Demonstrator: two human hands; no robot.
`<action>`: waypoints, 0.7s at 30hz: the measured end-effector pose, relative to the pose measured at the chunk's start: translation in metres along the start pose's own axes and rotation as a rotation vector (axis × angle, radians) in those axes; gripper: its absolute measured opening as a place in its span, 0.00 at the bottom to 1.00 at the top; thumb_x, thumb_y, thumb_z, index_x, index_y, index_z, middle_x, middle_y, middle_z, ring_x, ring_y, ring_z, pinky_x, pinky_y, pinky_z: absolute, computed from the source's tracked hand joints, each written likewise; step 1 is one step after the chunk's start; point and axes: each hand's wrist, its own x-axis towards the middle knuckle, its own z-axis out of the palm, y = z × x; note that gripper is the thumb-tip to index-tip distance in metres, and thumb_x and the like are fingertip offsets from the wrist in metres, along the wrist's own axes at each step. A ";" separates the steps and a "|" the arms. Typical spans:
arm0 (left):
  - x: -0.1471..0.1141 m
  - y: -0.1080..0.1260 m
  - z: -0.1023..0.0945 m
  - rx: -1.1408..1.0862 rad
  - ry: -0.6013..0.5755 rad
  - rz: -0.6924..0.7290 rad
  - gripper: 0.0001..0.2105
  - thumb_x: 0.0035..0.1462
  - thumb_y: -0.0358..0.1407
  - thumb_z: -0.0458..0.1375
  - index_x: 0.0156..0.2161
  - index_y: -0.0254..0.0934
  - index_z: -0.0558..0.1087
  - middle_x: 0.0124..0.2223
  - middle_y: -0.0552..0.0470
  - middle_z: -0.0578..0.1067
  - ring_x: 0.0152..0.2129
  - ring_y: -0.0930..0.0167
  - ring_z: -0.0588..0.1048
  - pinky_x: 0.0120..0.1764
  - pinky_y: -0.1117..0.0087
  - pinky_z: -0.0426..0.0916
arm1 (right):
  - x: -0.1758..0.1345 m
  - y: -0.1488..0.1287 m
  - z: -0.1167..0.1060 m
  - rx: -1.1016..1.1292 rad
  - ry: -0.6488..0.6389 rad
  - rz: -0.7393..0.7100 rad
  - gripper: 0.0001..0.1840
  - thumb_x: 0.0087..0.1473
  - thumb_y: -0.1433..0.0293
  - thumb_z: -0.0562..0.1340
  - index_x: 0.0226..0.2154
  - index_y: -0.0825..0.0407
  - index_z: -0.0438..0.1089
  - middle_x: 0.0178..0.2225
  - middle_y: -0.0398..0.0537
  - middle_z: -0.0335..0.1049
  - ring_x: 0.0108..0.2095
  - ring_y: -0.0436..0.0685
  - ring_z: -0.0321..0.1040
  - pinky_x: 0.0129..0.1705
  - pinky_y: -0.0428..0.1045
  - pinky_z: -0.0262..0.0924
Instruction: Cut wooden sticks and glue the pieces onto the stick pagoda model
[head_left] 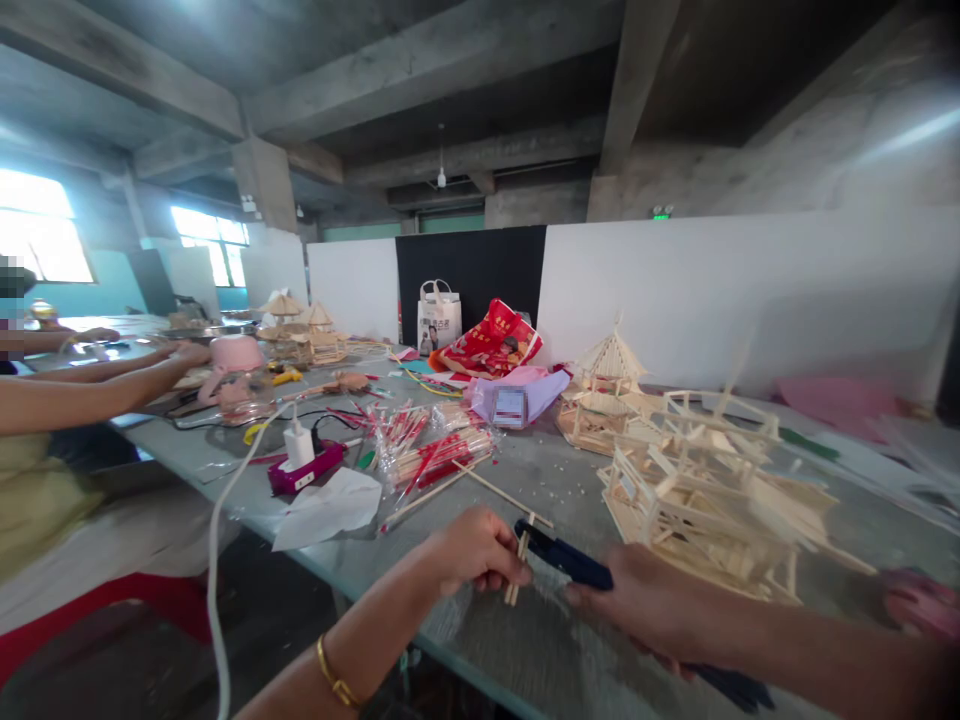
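Observation:
My left hand (480,552) is closed, pinching a couple of short thin wooden sticks (514,592) over the table's front edge. In my right hand (649,600), which is partly blurred, is a dark blue pair of pliers (574,566). The plier jaws are at the upper part of the sticks; whether they bite the wood I cannot tell. Just beyond my right hand stands an unroofed wooden stick model (679,510). Behind it is a model pavilion (607,362) with a pointed roof. A long loose stick (501,492) lies beyond my left hand.
Plastic-wrapped bundles of sticks (439,455) lie mid-table. To their left are a white paper (334,508), a purple power strip (309,470) and a hanging white cable (216,570). A red bag (491,342) sits farther back. Another person's arm (97,395) reaches in from the left.

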 end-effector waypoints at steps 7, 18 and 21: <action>0.006 0.004 -0.028 0.069 0.060 0.016 0.09 0.35 0.37 0.60 0.16 0.34 0.67 0.12 0.60 0.64 0.09 0.81 0.57 0.15 0.78 0.47 | 0.018 -0.012 0.009 0.018 0.023 0.007 0.21 0.45 0.55 0.56 0.12 0.49 0.52 0.05 0.36 0.48 0.05 0.46 0.47 0.04 0.41 0.42; 0.007 -0.004 -0.049 0.050 0.411 0.206 0.11 0.42 0.40 0.58 0.21 0.34 0.67 0.15 0.59 0.65 0.12 0.79 0.61 0.16 0.77 0.52 | 0.009 -0.021 0.007 0.047 -0.084 0.107 0.13 0.43 0.76 0.54 0.12 0.55 0.62 0.12 0.46 0.63 0.14 0.53 0.65 0.18 0.47 0.61; -0.002 -0.013 -0.039 -0.046 0.533 0.259 0.12 0.46 0.43 0.56 0.23 0.34 0.66 0.15 0.61 0.61 0.13 0.80 0.59 0.17 0.78 0.52 | 0.032 -0.030 0.001 -0.214 0.240 -0.024 0.04 0.45 0.76 0.59 0.22 0.56 0.68 0.25 0.51 0.71 0.30 0.58 0.70 0.32 0.52 0.63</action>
